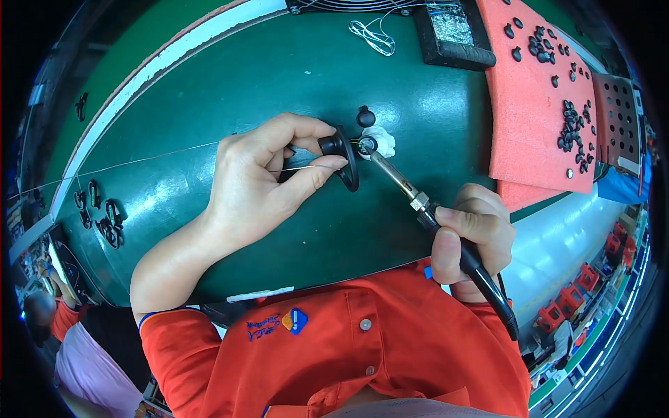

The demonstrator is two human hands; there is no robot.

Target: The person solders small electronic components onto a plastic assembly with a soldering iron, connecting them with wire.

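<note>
Wore an orange-red shirt (313,369) with an embroidered emblem (295,321) and small blue lettering, lower middle of the frame. Worked at a glossy green table (279,76); had red stools (569,299) on a pale floor (557,247) at lower right, a co-worker (63,317) at lower left. Had pink foam (512,132) strewn with small black parts (571,129) at upper right, white cable (376,38) at top centre, black loops (111,223) at left. Pinched a black ring-shaped piece (353,174), mid-frame, between left hand (268,157) thumb and fingers, beside a thin wire (139,161). Wrapped right hand (477,233) fingers around a soldering iron (418,202), partly hiding a small round part (368,144) on white material (386,141). Could not tell tip contact from overlap.
</note>
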